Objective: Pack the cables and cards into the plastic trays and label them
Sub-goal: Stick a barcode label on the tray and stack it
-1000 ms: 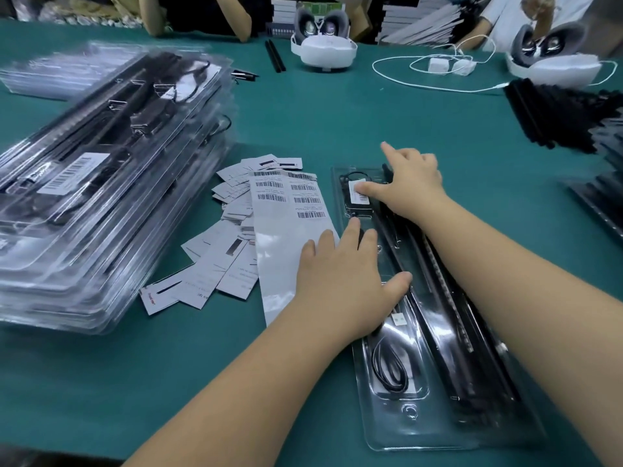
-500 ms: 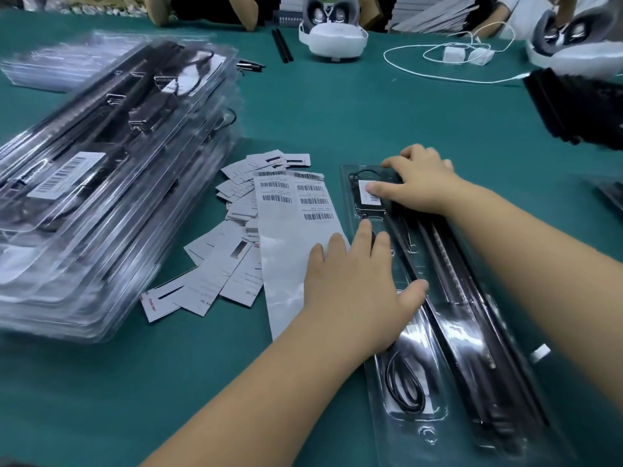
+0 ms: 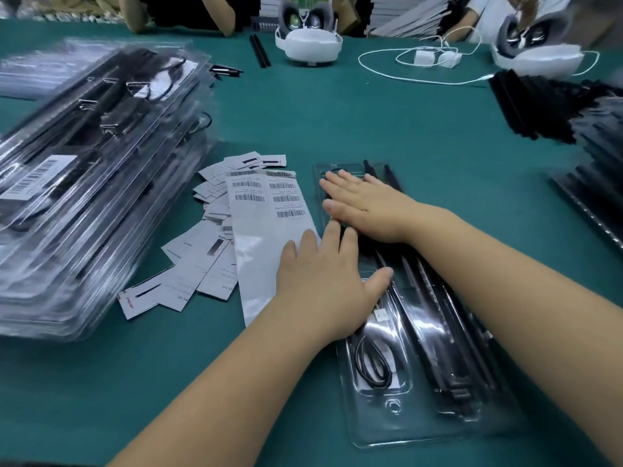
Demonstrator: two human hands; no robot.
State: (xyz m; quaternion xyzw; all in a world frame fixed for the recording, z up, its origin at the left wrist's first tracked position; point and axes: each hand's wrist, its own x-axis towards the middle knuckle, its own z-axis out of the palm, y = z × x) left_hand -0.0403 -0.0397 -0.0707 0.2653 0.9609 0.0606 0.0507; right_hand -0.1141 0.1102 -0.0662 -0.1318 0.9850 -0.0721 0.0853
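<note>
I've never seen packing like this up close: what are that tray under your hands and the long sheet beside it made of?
The tray looks like thin clear moulded plastic: glossy glare, contents visible through it. The long sheet seems to be glossy label backing paper, with a pale sheen and barcode stickers at its far end, though it could be film.

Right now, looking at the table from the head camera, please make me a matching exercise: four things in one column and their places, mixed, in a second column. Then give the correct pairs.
Things
1. right hand
2. coiled black cable
3. stack of filled trays
4. white headset

Places
A. far side of the table, near the middle
B. left side of the table
C. flat on the far end of the open tray
D. in the near pocket of the open tray

Pairs: 1-C, 2-D, 3-B, 4-A
</note>
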